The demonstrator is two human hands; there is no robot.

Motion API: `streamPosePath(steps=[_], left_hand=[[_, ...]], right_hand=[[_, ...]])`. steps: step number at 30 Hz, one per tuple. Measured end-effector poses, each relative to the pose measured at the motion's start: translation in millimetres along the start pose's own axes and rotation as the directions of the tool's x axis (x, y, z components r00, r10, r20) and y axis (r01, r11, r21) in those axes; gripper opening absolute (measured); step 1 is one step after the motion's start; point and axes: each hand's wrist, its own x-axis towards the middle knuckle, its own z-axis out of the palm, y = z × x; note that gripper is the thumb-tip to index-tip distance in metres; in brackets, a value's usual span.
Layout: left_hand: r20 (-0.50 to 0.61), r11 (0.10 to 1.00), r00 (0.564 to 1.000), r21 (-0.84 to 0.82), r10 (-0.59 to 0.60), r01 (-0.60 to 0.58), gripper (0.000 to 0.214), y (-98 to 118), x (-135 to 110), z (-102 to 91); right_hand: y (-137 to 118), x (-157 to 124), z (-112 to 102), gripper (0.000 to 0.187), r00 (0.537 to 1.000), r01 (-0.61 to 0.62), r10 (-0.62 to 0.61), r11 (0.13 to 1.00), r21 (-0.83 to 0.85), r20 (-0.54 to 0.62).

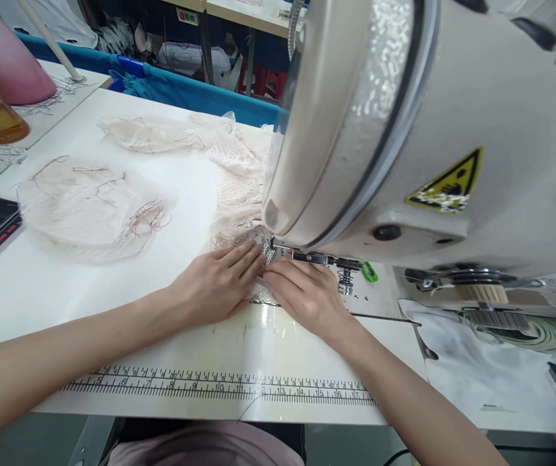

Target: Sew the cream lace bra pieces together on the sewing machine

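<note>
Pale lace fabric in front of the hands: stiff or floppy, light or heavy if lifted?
Probably floppy: the lace fabric lies bunched and creased on the table. Likely light for its size, as it looks thin and openwork. It may drag at its near end, where the left hand seems to rest on it.

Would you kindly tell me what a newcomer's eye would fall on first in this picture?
Most likely the bulky sewing machine head filling the upper right, with its yellow warning triangle. Just below its left end, the left hand and right hand are close together by pale, lacy fabric. A printed ruler also stands out along the table's near edge.
</note>
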Motion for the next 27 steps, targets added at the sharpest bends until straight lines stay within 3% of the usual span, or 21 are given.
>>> streamPosePath(steps=[6,13,20,27], left_hand=[[-0.018,0.997,1.000,0.076,0.010,-0.009,0.041,5.2,0.8,-1.3],[-0.034,1.000,0.999,0.011,-0.005,0.005,0.039,6.8,0.8,-0.8],[-0.058,0.995,0.998,0.098,0.012,-0.006,0.039,6.6,5.0,-3.8],[-0.041,0.997,0.999,0.069,-0.012,0.015,0.037,5.2,5.0,-2.4]], right_hand=[[2.0,-2.2,-1.6,0.010,1.000,-0.015,0.015,1.000,-0.003,-0.014],[6.6,-7.6,-3.7,0.014,1.000,-0.022,0.021,0.999,-0.024,-0.021],[11.2,-14.6,1.3,0.022,0.996,-0.080,0.080,0.997,0.004,0.040],[12.5,-12.6,-0.8,0.018,0.994,-0.096,0.099,0.993,-0.063,0.051]])
